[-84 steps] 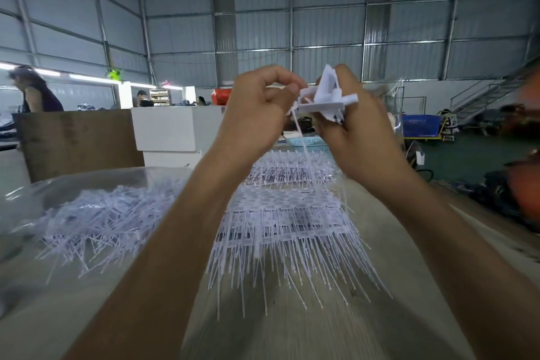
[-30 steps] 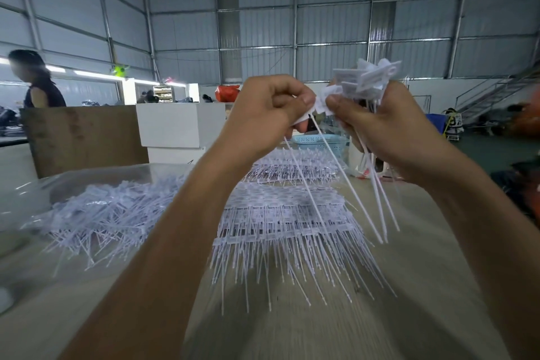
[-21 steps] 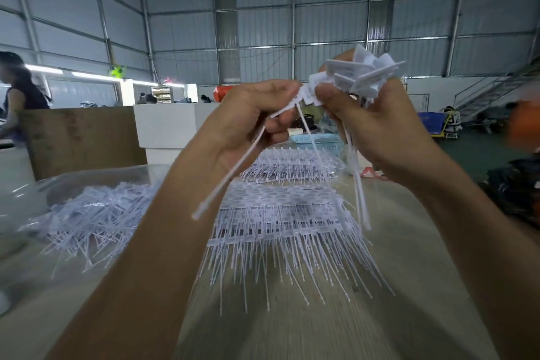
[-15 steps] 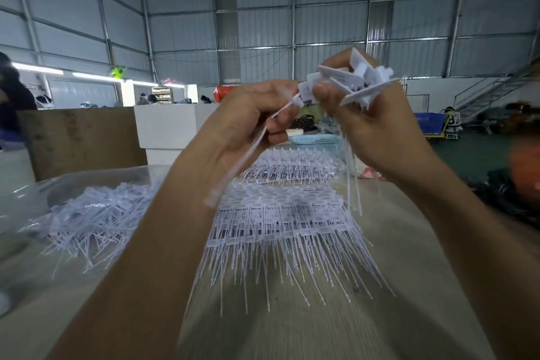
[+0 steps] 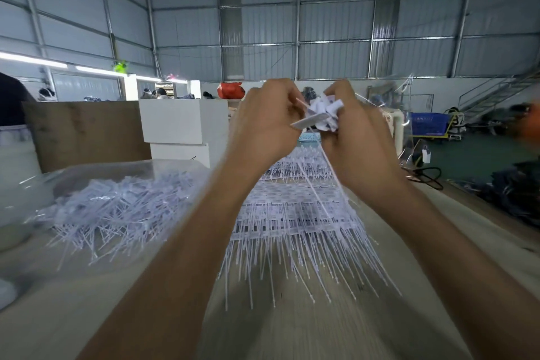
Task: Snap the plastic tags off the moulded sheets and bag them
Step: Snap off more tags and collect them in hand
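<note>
The right hand (image 5: 355, 137) is gripping a bunch of white tags (image 5: 325, 112) in its curled fingers, and the left hand (image 5: 267, 123) is pinching one tag right beside them. Below the fingers, the moulded sheets (image 5: 295, 213) are lying on the table (image 5: 321, 330), and to their left a clear bag (image 5: 96, 184) is holding loose tags. Both hands are being held up high, close together.

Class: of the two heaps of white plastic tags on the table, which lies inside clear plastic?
The loose tangled heap on the left, under a clear bag; the middle stack of moulded sheets lies uncovered.
</note>
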{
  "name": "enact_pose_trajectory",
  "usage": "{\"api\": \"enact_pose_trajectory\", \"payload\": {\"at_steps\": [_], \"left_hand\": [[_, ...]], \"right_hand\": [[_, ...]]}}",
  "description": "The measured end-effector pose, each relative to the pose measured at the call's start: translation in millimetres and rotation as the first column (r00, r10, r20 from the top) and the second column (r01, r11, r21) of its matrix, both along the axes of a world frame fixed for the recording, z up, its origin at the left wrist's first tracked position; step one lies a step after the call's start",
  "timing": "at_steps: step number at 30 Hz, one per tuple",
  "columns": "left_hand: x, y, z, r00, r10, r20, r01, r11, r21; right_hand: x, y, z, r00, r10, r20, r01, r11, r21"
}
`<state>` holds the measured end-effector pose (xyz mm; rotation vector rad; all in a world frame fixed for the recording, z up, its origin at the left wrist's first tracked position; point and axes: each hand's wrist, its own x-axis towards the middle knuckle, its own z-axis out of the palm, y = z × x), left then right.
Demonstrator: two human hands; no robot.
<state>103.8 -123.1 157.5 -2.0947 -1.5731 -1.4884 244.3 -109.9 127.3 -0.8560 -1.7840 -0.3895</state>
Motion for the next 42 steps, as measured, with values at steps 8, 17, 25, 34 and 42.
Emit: {"api": "enact_pose_trajectory", "payload": {"at_steps": [8,17,25,34,42], "left_hand": [[10,-11,-6,0.913,0.252,-0.32,-0.203,0.963,0.177],[0,-11,5,0.977,0.166,-0.131,-0.141,0.973,0.18],[3,-14,5,0.924,-0.372,0.082,0.379,0.921,-0.088],[-3,-7,1,0.903,-0.348,0.252,0.357,0.934,0.012],[-4,4,0,0.978,-0.192,0.075,0.189,0.981,0.043]], "right_hand": [[-5,2,-7,0.996,-0.087,0.038,0.086,0.996,0.012],[36,28,-1,0.996,-0.071,-0.059,0.05,0.953,-0.298],[28,15,11,0.874,0.302,-0.38,-0.4,0.892,-0.213],[33,0,18,0.611,0.457,-0.647,-0.716,0.668,-0.205],[32,-12,29,0.387,0.555,-0.737,-0.888,0.439,-0.136]]}}
